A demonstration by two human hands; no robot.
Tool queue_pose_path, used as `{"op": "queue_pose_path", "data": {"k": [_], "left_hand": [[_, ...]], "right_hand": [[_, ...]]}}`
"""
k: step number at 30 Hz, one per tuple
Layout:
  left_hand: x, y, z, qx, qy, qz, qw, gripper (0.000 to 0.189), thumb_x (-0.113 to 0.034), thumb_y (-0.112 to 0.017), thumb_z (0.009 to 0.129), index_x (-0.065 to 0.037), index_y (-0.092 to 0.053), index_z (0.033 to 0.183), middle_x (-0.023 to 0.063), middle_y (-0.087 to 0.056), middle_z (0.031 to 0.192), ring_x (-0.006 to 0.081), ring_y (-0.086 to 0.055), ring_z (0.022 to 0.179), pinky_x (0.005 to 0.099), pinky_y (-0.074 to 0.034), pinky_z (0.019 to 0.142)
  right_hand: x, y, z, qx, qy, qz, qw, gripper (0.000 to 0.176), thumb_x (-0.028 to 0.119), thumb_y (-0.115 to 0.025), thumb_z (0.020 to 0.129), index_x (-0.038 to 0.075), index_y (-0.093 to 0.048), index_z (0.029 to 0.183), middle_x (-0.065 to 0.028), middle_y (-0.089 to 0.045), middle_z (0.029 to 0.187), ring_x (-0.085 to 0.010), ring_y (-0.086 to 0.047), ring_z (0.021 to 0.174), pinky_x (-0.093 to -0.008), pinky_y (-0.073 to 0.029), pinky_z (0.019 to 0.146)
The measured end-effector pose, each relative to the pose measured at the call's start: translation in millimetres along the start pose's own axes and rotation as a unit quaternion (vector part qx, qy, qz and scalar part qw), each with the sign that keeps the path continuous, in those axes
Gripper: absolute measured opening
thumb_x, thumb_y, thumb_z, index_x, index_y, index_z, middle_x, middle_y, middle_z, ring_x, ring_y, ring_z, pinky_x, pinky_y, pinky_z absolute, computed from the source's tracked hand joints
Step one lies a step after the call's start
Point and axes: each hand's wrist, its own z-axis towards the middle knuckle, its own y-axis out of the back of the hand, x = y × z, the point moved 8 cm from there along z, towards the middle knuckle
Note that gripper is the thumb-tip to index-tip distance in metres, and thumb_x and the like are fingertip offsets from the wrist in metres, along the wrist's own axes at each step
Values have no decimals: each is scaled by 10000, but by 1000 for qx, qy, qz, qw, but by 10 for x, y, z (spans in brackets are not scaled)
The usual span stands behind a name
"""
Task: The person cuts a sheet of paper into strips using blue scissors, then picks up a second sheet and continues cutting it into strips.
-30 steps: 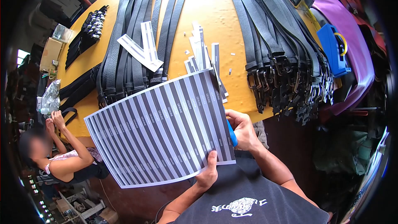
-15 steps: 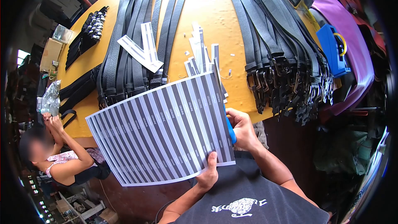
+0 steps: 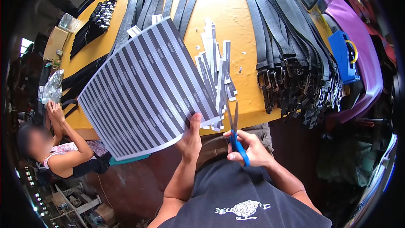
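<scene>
My left hand grips the lower right corner of a large sheet with black and white stripes, thumb on top. The sheet is raised and tilted over the table's near edge. In my right hand are blue-handled scissors, their blades parted a little and pointing away from me, clear of the sheet. Cut striped strips lie in a loose pile just beyond the scissors. Part of that pile is hidden behind the sheet.
Black belts with buckles cover the table's right side; more belts lie behind the sheet. A blue case stands at the right. Another person sits at the left, hands on a clear plastic bag.
The sheet has swung up and left, away from the scissors. My right hand has moved down with the scissors, which now show fully. More of the strip pile is visible.
</scene>
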Motion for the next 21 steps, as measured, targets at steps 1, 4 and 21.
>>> {"op": "queue_pose_path", "data": {"k": [1,4,21], "left_hand": [[-36,-39,43,1,-12,-10,1000,596,78,-666,801,16,-383,1321,115,-443,1319,209,-466,1163,341,-375,1001],[-144,-133,128,-11,-52,-40,998,447,36,-709,798,51,-490,1188,95,-552,1122,165,-572,935,292,-495,805],[-202,-253,152,21,-16,-38,999,391,13,-722,796,36,-530,1136,104,-595,1062,169,-596,909,291,-495,798]], "right_hand": [[4,-52,-21,11,3,-16,1000,639,232,-817,734,27,-497,1247,-28,-627,788,-86,-586,737,-251,-476,673],[84,-149,-32,20,14,-38,999,627,229,-820,729,50,-505,1241,-35,-632,776,-98,-608,767,-265,-482,716],[332,-249,190,15,50,-82,995,679,277,-837,708,14,-499,1235,-15,-590,717,-61,-538,659,-227,-445,617]]}}
